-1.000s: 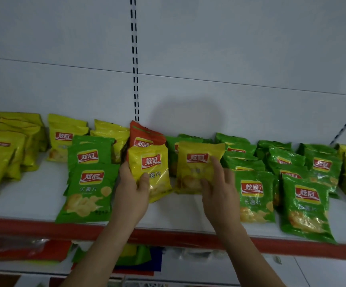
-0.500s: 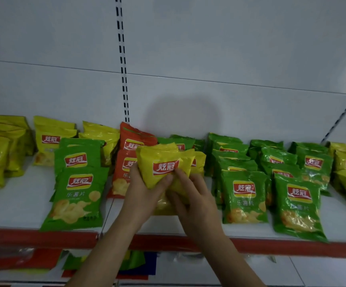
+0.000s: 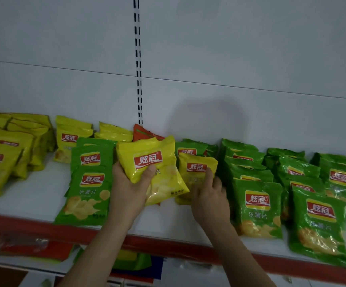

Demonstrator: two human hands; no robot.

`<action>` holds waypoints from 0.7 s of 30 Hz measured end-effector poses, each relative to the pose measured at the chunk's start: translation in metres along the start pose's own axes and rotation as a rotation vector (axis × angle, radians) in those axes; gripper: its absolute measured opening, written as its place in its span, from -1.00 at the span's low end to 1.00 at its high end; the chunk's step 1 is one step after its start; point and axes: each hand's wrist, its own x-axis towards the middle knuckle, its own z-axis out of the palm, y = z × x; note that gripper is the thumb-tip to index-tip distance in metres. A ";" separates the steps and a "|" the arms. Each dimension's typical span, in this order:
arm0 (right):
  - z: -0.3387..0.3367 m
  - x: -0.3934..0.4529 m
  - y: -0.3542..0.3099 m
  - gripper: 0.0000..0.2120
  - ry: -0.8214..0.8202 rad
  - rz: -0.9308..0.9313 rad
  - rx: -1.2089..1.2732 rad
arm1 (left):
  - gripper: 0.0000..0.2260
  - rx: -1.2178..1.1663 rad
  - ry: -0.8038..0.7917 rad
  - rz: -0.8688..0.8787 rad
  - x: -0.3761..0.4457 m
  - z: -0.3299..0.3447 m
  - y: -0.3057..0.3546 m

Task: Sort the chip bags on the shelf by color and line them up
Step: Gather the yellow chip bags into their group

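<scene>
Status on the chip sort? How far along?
Partway. Done: yellow bags grouped at left, green rows lined up at right. In hand: left hand grips a yellow bag; right hand rests on a second one. Left: the green stack among the yellows and the orange bag behind need moving.

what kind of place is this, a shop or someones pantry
Most likely a small shop. Many identical chip bags, such as this green bag, lie in rows on a white shelf with a red front edge, backed by a slotted upright typical of store racking.
</scene>
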 end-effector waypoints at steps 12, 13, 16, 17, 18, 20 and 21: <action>-0.026 -0.007 -0.018 -0.38 0.191 -0.205 0.312 | -0.64 0.093 0.136 -0.002 -0.012 -0.043 -0.007; -0.032 -0.009 -0.023 -0.40 0.211 -0.221 0.348 | -0.64 0.084 0.138 -0.003 -0.012 -0.047 -0.007; -0.046 -0.021 -0.049 -0.44 0.243 -0.245 0.461 | -0.68 0.069 0.136 -0.005 -0.010 -0.064 -0.002; -0.048 -0.027 -0.060 -0.47 0.251 -0.267 0.486 | -0.66 0.059 0.136 -0.012 -0.008 -0.071 -0.001; -0.049 -0.034 -0.071 -0.50 0.258 -0.295 0.504 | -0.61 0.050 0.133 -0.023 -0.006 -0.080 -0.001; -0.047 -0.048 -0.095 -0.53 0.248 -0.356 0.536 | -0.54 0.040 0.121 -0.031 -0.002 -0.100 -0.002; -0.044 -0.055 -0.108 -0.53 0.230 -0.379 0.545 | -0.54 0.038 0.115 -0.027 0.000 -0.113 -0.004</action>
